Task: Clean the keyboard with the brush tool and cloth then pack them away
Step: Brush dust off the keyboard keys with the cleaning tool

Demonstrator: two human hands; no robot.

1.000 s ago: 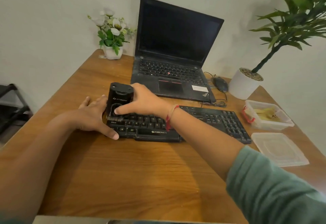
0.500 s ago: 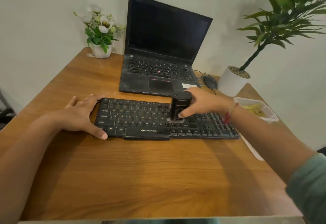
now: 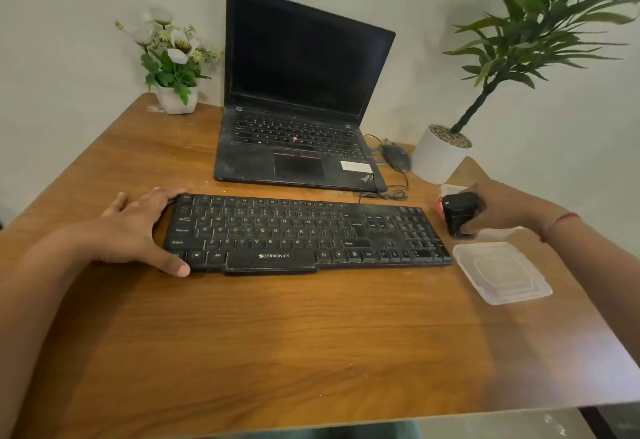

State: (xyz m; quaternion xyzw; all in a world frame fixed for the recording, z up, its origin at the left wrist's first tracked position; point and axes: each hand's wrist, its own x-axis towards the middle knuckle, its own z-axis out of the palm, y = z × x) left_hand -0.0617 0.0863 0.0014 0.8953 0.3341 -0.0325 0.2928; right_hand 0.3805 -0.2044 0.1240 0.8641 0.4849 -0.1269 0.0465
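At right centre the right hand (image 3: 498, 210) grips the brush (image 3: 459, 213) just past the right end of the keyboard (image 3: 304, 231), while the left hand (image 3: 138, 227) lies flat, bracing its left end at centre left; brushing looks done, so next comes setting the brush down and taking the cloth.

head cam, wide-angle | worn high, above near edge of wooden table (image 3: 311, 352) | faces forward and down toward wall (image 3: 69, 23) | close range, keyboard (image 3: 304, 231) mid-frame, laptop (image 3: 298, 92) behind it, tabletop fills lower frame
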